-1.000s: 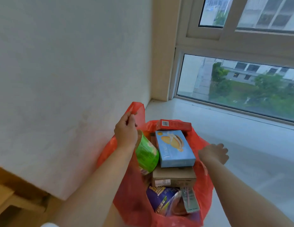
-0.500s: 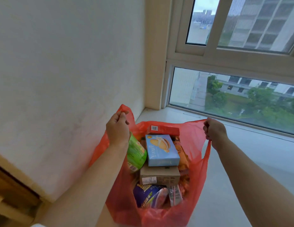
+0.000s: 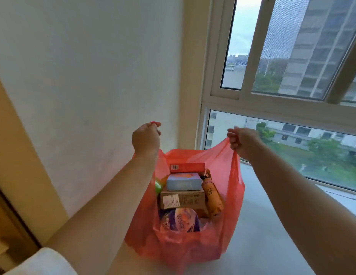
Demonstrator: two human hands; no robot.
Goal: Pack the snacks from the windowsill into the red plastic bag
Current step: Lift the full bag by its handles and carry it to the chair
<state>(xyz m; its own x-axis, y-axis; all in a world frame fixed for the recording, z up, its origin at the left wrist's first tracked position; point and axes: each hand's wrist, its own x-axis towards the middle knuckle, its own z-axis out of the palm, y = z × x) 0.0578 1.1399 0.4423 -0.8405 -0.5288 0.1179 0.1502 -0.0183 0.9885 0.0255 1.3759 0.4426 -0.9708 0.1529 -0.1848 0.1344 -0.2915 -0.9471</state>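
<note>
Both fists, left hand (image 3: 146, 138) and right hand (image 3: 243, 142), grip the red plastic bag (image 3: 230, 175) handles.

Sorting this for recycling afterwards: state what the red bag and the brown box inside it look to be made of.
Red bag: thin plastic film, slightly glossy; it is translucent, creased, and stretches taut up to each hand. Brown box: plain cardboard, matte, by its kraft colour and square edges, with a white paper label stuck on; likely uncoated.

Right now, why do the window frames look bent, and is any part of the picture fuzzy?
Head view: the wide-angle lens bows the window frame and wall edges. Daylight from the window is soft, with no hard shadows or glare. The purple packet in the red bag looks smeared, and both the left hand and right hand are slightly soft.
</note>
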